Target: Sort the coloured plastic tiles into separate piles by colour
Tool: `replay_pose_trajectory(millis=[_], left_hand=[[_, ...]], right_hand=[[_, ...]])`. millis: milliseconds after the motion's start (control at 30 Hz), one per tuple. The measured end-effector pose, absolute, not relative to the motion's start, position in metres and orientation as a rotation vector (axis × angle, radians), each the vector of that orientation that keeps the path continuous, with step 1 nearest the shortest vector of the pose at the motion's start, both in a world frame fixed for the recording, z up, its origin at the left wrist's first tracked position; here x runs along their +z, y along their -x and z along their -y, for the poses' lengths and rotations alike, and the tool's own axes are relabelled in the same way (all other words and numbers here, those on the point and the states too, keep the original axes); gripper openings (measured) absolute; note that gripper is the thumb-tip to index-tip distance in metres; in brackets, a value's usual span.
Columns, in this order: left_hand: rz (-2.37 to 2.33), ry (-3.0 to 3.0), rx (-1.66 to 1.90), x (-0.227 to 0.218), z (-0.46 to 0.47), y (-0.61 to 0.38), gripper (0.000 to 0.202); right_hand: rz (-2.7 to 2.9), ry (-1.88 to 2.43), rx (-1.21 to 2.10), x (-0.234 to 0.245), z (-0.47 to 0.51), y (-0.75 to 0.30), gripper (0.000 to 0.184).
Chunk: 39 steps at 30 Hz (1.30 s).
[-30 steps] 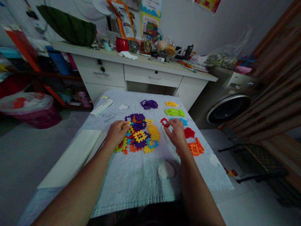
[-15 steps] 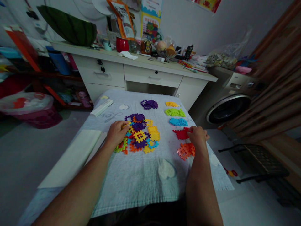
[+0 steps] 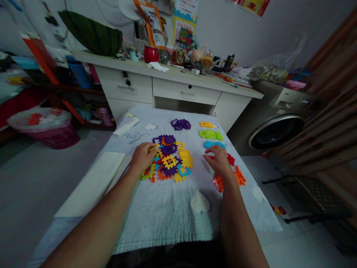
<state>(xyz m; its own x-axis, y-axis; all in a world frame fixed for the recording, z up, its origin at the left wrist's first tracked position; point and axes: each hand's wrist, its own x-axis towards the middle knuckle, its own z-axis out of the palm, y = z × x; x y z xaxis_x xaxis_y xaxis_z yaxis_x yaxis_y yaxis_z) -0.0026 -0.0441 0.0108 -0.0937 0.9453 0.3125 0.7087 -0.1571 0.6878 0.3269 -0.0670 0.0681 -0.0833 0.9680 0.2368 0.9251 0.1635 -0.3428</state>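
Observation:
My left hand (image 3: 142, 157) is at the left side of a mixed pile of plastic interlocking tiles (image 3: 169, 161), its thumb and fingers closed on a yellow interlocking tile (image 3: 153, 147). The pile holds purple, yellow, orange, blue, red and green pieces. Over the red tiles (image 3: 231, 159), my right hand (image 3: 218, 159) has its fingers apart and nothing visible in them. It partly hides the red and orange tiles (image 3: 240, 176). Beyond its fingertips lie blue tiles (image 3: 214, 144), then green tiles (image 3: 211, 134) and yellow tiles (image 3: 206, 124). Purple tiles (image 3: 180, 124) form a group behind the pile.
A light cloth (image 3: 167, 216) with heart patterns covers the table. On its left lies a long white box (image 3: 126, 127). Behind stands a white desk (image 3: 184, 89) bearing a watermelon piece (image 3: 92, 35) and jars. A washing machine (image 3: 276, 115) and a black stool (image 3: 309, 197) are to the right.
My right hand has moved left and away from the red tiles' right side, and its fingers have opened. My left hand stays at the pile. The view has shifted slightly.

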Motion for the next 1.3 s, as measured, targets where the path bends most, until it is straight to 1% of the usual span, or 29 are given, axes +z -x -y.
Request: replay_pose_trajectory(millis=[33, 100, 167, 200, 233, 367, 400, 533, 700, 767, 833, 867, 933, 1100, 1200, 1300], left_hand=[[-1.804, -1.864, 1.124, 0.011, 0.045, 0.002, 0.033], [-1.792, -1.824, 1.176, 0.013, 0.046, 0.001, 0.031], [-1.753, -1.782, 1.233, 0.014, 0.047, 0.0, 0.03], [-1.721, -1.761, 1.259, 0.015, 0.047, -0.001, 0.03], [-1.685, -1.736, 1.283, 0.016, 0.047, -0.001, 0.031], [-1.57, -1.663, 1.325, 0.017, 0.047, -0.002, 0.034], [-1.556, -1.664, 1.323, 0.017, 0.047, -0.002, 0.035], [-1.547, -1.723, 1.315, 0.015, 0.044, 0.002, 0.034], [-1.573, -1.862, 1.245, 0.01, 0.037, 0.007, 0.036], [-1.582, -1.887, 1.212, 0.009, 0.036, 0.007, 0.037], [-1.583, -1.906, 1.194, 0.008, 0.035, 0.007, 0.037], [-1.584, -1.914, 1.19, 0.008, 0.035, 0.006, 0.036], [-1.587, -1.925, 1.185, 0.008, 0.034, 0.005, 0.034], [-1.609, -1.936, 1.141, 0.009, 0.034, 0.003, 0.034], [-1.615, -1.944, 1.121, 0.01, 0.035, 0.003, 0.033], [-1.604, -1.955, 1.128, 0.01, 0.035, 0.003, 0.033]], right_hand=[[2.169, 1.653, 0.217, 0.066, 0.069, -0.314, 0.025], [2.343, 1.481, 0.313, 0.061, 0.073, -0.29, 0.038], [2.439, 1.44, 0.343, 0.058, 0.078, -0.273, 0.048], [2.462, 1.452, 0.344, 0.056, 0.079, -0.268, 0.049], [2.478, 1.47, 0.346, 0.056, 0.08, -0.264, 0.046], [2.478, 1.511, 0.364, 0.057, 0.08, -0.262, 0.022], [2.465, 1.508, 0.368, 0.058, 0.079, -0.262, 0.02], [2.37, 1.494, 0.367, 0.061, 0.077, -0.263, 0.023], [2.38, 1.348, 0.452, 0.079, 0.061, -0.275, 0.035], [2.371, 1.328, 0.475, 0.089, 0.043, -0.285, 0.033], [2.283, 1.412, 0.48, 0.097, 0.017, -0.298, 0.028], [2.197, 1.487, 0.496, 0.1, 0.001, -0.306, 0.027], [1.957, 1.643, 0.568, 0.103, -0.032, -0.32, 0.031], [1.369, 1.786, 0.597, 0.098, -0.103, -0.343, 0.024], [1.272, 1.812, 0.572, 0.092, -0.131, -0.342, 0.02], [1.318, 1.827, 0.537, 0.084, -0.151, -0.337, 0.018]])
